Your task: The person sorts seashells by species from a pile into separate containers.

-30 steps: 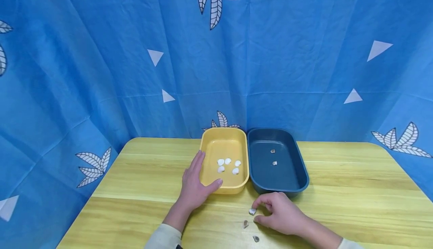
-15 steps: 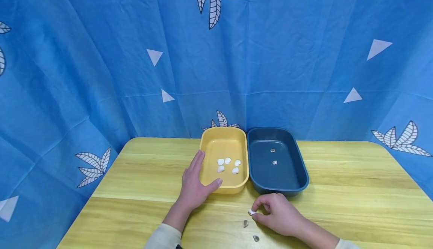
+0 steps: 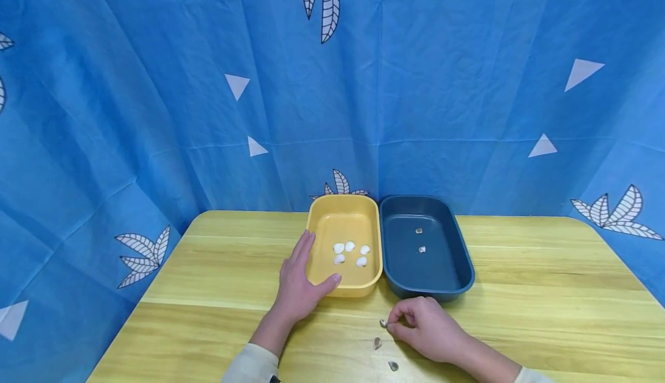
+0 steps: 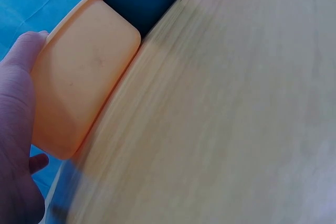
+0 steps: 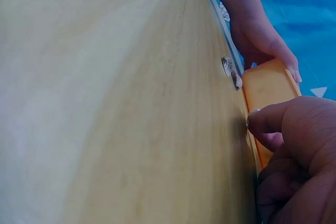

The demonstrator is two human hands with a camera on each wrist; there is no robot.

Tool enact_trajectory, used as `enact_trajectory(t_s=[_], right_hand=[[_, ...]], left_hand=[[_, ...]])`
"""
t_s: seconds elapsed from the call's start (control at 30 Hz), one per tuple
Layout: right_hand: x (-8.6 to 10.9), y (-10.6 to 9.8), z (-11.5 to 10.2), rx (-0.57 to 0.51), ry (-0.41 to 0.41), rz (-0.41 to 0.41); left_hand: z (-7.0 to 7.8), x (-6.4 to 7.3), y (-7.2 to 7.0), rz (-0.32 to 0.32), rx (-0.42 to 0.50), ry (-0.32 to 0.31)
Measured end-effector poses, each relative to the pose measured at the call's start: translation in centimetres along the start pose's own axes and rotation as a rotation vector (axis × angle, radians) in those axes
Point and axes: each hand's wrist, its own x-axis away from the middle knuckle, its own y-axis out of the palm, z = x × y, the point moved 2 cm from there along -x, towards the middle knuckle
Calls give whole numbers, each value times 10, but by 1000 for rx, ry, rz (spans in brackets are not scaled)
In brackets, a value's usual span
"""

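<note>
My right hand point(image 3: 431, 328) pinches a small seashell point(image 3: 383, 323) between thumb and forefinger, low over the table in front of the trays. Two greyish-brown shells lie nearer me: one shell point(image 3: 377, 344) just below that hand, another shell point(image 3: 393, 365) closer still. My left hand point(image 3: 299, 287) rests against the near left corner of a yellow tray point(image 3: 344, 292), fingers straight along its side and thumb at the front rim. Several white shells point(image 3: 361, 261) sit inside that tray. In the left wrist view, the left hand point(image 4: 18, 114) lies against the tray's outer wall.
A dark blue tray point(image 3: 428, 290) stands right beside the yellow one, with two small brownish shells point(image 3: 422, 249) in it. Both trays are at the back of a wooden table point(image 3: 545, 290). Behind hangs a blue patterned cloth point(image 3: 441, 82).
The right thumb and forefinger have closed on the shell, which has shifted slightly left and turned from its white side to a darker one. The left hand has stayed in place.
</note>
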Motion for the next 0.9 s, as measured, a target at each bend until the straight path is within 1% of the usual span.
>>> enact_trajectory(t_s=[0.17,0.23,0.3,0.5,0.67,0.77,0.9], right_hand=[[-1,0,1,19,73,1],[-1,-1,1,21,90,3],[-1,0,1,18,89,9],[0,2,1,9,26,38],[-1,3,-1,-8,-32,10],[-3,5,-2,7,-44,-11],[-6,6,-3,9,-36,-23]], left_hand=[[0,0,0,3,7,8],[0,0,0,5,8,10],[0,0,0,5,7,13],[0,0,0,4,6,13],[0,0,0,3,6,14],[0,0,0,2,5,12],[0,0,0,-1,7,4]])
